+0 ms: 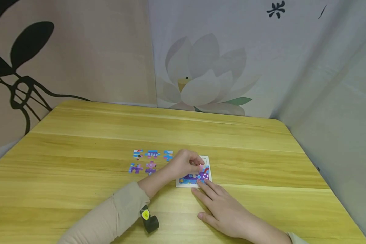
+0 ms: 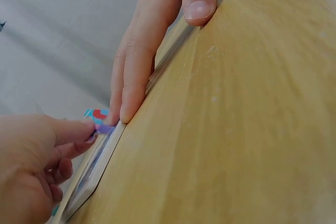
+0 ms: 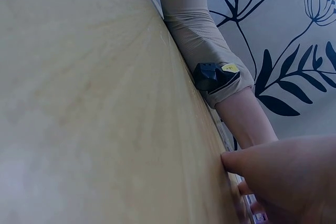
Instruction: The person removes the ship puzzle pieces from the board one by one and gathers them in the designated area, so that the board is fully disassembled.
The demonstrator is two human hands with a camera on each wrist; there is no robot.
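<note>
One puzzle piece [image 1: 201, 168] is pinched in the left grip [image 1: 186, 164], the right hand [image 1: 221, 206] outstretched palm-down.

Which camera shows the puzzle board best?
The head view: it looks down on the puzzle board, showing its printed face, though partly covered. The left wrist view shows it nearly edge-on; the right wrist view, only a sliver.

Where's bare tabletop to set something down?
Bare table lies right of the puzzle board and right hand, left of the loose pieces, and between those pieces and the curtain. Crowded: the board, with the left hand over it, and the pieces beside it.
</note>
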